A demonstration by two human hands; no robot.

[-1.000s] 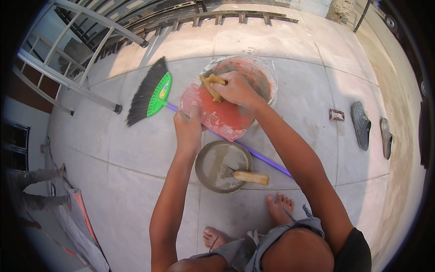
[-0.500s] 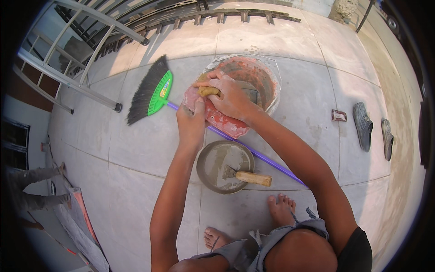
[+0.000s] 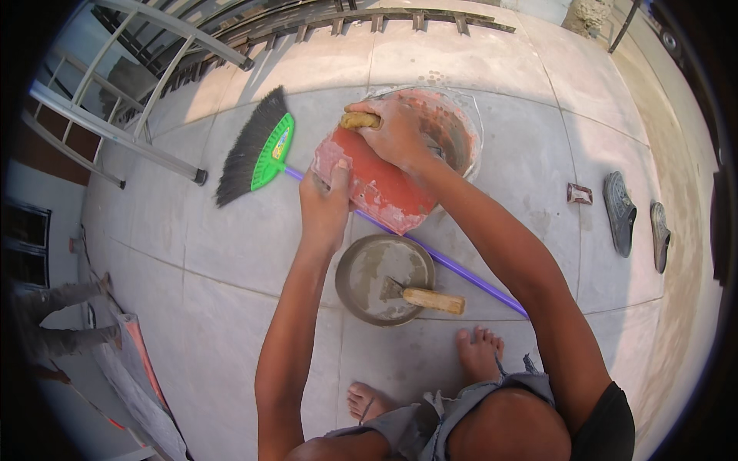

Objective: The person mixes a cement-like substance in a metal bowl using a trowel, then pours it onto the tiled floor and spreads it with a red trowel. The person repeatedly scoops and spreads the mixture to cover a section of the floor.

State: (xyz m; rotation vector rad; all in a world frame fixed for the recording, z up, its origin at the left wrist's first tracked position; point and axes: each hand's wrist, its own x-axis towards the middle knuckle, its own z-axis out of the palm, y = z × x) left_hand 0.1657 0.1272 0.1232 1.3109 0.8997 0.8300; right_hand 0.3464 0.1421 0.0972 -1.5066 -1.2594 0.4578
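My left hand grips the near-left edge of a red, curved sheet-like piece, its thumb on top. Pale dried residue crusts the edges of this piece, while its middle is plain red. It lies over the near side of a bucket with a reddish, smeared inside; I cannot tell whether the two are joined. My right hand is closed round a scraper by its yellowish-brown handle, above the red piece. The hand mostly hides the blade.
Nearer me, a round pan of grey paste holds a wooden-handled putty knife. A broom lies under the red piece. Clogs and a small packet are at right, a metal ladder at left. Another person's legs show.
My right hand has moved up and slightly right with the scraper. More bare red shows on the piece. My left hand keeps its grip.
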